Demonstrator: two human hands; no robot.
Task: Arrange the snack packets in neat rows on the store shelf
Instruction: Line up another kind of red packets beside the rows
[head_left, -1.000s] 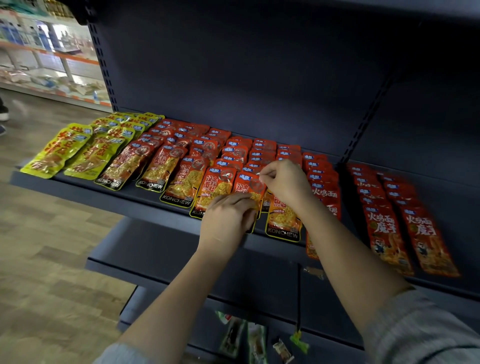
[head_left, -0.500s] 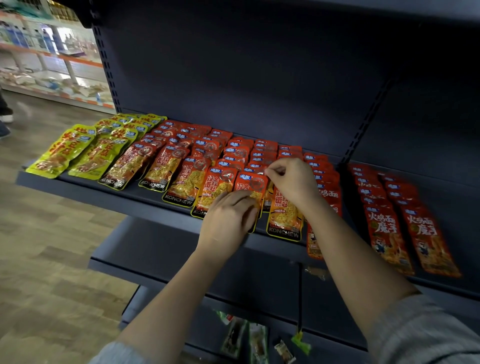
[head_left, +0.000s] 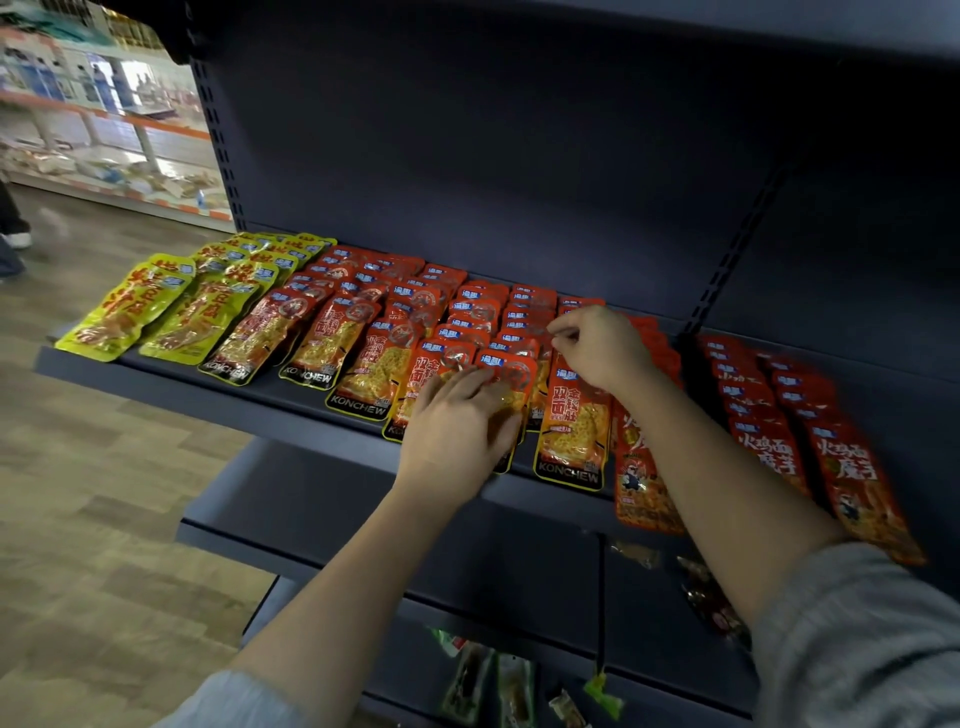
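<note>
Rows of overlapping snack packets lie on the dark blue shelf (head_left: 208, 384): yellow ones (head_left: 124, 312) at the left, red-orange KONCHEW ones (head_left: 332, 338) in the middle, red ones with white lettering (head_left: 769, 452) at the right. My left hand (head_left: 457, 431) lies on the front packet (head_left: 511, 379) of a middle row, fingers stretched over it. My right hand (head_left: 605, 348) has curled fingers and pinches the top edge of the neighbouring front packet (head_left: 574, 431); its wrist crosses a red packet (head_left: 641, 493) that overhangs the shelf edge.
A lower shelf (head_left: 322, 499) juts out beneath. Loose packets (head_left: 488, 680) lie on the bottom shelf, more at the right (head_left: 711, 597). Wooden floor (head_left: 78, 519) is at the left, with another store shelf (head_left: 104, 130) and a person's shoe (head_left: 15, 241) beyond.
My left hand's fingers have uncurled and spread forward over the front packet. My right hand has shifted slightly toward the back of the row, still pinching.
</note>
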